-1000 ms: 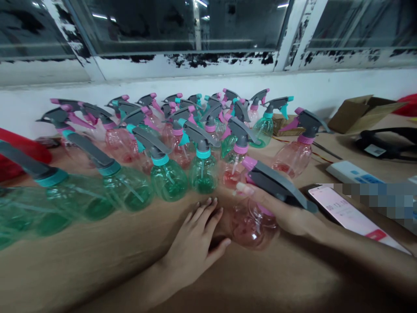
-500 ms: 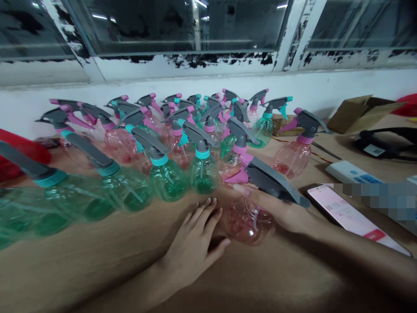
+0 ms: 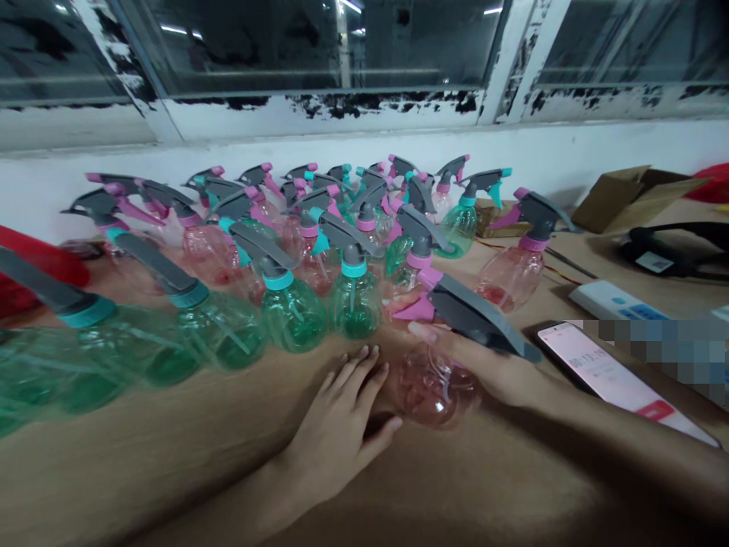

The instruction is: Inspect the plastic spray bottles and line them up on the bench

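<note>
My right hand (image 3: 484, 361) is wrapped round the neck of a pink spray bottle (image 3: 436, 387), just under its grey and pink trigger head. The bottle stands on the wooden table (image 3: 228, 463), and part of its neck is hidden by my fingers. To its left my left hand (image 3: 342, 425) lies palm down on the tabletop, fingers stretched out and holding nothing. Beyond that hand's fingertips stand a green spray bottle with a turquoise collar (image 3: 354, 304) and another green spray bottle (image 3: 293, 315).
Several more pink and green spray bottles crowd back towards the wall. A pink spray bottle (image 3: 512, 273) stands apart at right. Near my right forearm lies a phone (image 3: 620, 380) showing a timer. Behind it are a white power strip (image 3: 618, 300), a black headset-like strap (image 3: 672, 254) and an opened cardboard box (image 3: 626, 201).
</note>
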`<act>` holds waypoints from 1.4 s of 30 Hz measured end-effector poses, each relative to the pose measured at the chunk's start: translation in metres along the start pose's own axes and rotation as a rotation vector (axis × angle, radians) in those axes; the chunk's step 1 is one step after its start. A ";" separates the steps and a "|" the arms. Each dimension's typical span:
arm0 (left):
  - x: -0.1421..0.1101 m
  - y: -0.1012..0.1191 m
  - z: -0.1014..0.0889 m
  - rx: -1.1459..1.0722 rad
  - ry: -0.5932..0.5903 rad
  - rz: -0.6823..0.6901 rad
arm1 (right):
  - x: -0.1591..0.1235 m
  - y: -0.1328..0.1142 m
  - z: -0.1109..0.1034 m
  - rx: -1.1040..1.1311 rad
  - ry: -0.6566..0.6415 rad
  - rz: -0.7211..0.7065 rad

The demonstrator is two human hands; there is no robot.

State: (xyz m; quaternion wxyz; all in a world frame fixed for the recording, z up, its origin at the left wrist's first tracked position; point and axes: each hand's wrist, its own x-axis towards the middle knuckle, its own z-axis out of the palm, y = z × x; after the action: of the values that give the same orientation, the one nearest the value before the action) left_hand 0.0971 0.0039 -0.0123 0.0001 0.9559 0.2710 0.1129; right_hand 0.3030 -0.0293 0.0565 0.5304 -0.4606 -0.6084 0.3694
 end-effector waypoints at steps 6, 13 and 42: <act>0.000 -0.001 0.000 0.011 0.003 0.011 | -0.001 0.002 0.000 -0.005 -0.008 0.031; 0.000 0.000 0.000 0.002 0.027 0.015 | 0.003 0.000 0.001 0.015 -0.010 -0.033; 0.001 0.000 0.000 -0.017 0.012 0.000 | 0.002 0.000 -0.008 -0.175 0.066 0.007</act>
State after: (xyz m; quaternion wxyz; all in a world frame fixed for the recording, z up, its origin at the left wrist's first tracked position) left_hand 0.0976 0.0043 -0.0117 0.0064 0.9552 0.2701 0.1209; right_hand 0.3113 -0.0282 0.0585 0.5065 -0.5192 -0.6190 0.3012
